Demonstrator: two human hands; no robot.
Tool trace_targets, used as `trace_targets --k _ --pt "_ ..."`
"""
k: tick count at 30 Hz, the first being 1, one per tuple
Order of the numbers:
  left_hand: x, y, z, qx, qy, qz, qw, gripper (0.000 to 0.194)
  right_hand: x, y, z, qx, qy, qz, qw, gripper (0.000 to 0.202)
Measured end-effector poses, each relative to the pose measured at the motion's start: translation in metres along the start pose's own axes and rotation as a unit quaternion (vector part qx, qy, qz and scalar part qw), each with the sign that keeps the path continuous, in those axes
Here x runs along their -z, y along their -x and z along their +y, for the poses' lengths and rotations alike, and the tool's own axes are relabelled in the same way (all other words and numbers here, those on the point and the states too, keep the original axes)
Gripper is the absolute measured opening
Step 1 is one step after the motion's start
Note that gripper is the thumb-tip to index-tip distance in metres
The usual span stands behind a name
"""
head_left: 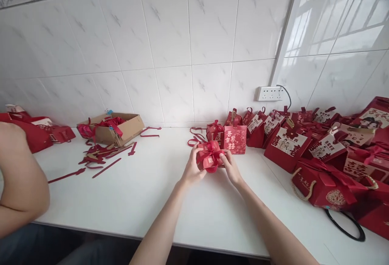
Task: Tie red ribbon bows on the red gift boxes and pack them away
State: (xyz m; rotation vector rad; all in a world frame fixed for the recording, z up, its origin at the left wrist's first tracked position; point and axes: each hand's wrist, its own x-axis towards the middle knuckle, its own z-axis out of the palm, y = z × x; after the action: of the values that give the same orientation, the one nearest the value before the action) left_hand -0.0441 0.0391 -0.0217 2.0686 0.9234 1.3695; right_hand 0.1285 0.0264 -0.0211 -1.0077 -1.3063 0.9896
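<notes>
A small red gift box (pixel 209 161) with a ribbon bow on top is held just over the white table, in the middle of the head view. My left hand (pixel 193 167) grips its left side, fingers closed around the edge. On the opposite side, my right hand (pixel 230 167) has its thumb on the ribbon and its fingers against the box. Right behind stand a flat-fronted red gift bag (pixel 235 140) with pale Chinese characters and another small red box (pixel 215 130). The underside of the held box is hidden.
Many red gift boxes (pixel 287 147) crowd the right side, near a black loop (pixel 346 225). A cardboard box (pixel 130 129) of red ribbons stands left, with loose ribbons (pixel 101 153) before it. Another person's arm (pixel 24 172) rests at far left. A power strip (pixel 270 93) hangs on the tiled wall.
</notes>
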Motion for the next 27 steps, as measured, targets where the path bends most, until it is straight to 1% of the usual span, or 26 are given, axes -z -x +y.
trace_targets --k 2,4,7,9,11,13,14,16,18,20,23,25,27 --pt "0.006 0.002 0.0 -0.001 -0.004 -0.025 1.0 0.062 -0.001 0.002 -0.002 0.015 0.04 -0.007 0.999 0.041" --pt "0.014 0.003 0.001 0.005 0.002 -0.035 0.999 0.062 -0.001 0.003 -0.003 0.045 0.09 -0.047 0.994 0.047" --pt "0.024 0.005 0.005 0.021 0.019 -0.036 0.999 0.067 -0.002 0.004 -0.003 0.082 0.152 -0.108 0.979 0.06" --pt "0.025 0.006 0.009 0.02 0.03 -0.027 0.999 0.074 -0.002 0.005 -0.003 0.1 0.177 -0.122 0.971 0.067" --pt "0.024 0.007 0.011 0.023 0.033 -0.022 0.999 0.083 0.002 0.004 -0.007 0.124 0.199 -0.125 0.964 0.082" --pt "0.022 0.006 0.012 0.035 0.024 -0.032 0.999 0.095 0.008 0.001 -0.015 0.149 0.233 -0.146 0.95 0.098" --pt "0.02 0.005 0.012 0.041 0.017 -0.038 0.998 0.1 0.011 -0.002 -0.019 0.159 0.255 -0.16 0.94 0.1" --pt "0.018 -0.001 0.011 0.045 -0.007 -0.051 0.998 0.108 0.018 -0.008 -0.027 0.178 0.294 -0.182 0.921 0.096" --pt "0.016 -0.009 0.01 0.036 -0.037 -0.068 0.996 0.11 0.024 -0.013 -0.031 0.197 0.308 -0.188 0.912 0.088" --pt "0.013 -0.016 0.01 0.017 -0.055 -0.088 0.994 0.103 0.029 -0.015 -0.031 0.215 0.3 -0.184 0.911 0.081" --pt "0.009 -0.019 0.01 -0.021 -0.057 -0.084 0.995 0.09 0.031 -0.012 -0.028 0.22 0.29 -0.168 0.916 0.079" --pt "0.006 -0.016 0.009 -0.04 -0.052 -0.073 0.995 0.087 0.031 -0.008 -0.026 0.214 0.3 -0.159 0.916 0.08" --pt "0.004 -0.012 0.007 -0.053 -0.033 -0.071 0.995 0.088 0.032 -0.004 -0.024 0.215 0.324 -0.149 0.909 0.08"
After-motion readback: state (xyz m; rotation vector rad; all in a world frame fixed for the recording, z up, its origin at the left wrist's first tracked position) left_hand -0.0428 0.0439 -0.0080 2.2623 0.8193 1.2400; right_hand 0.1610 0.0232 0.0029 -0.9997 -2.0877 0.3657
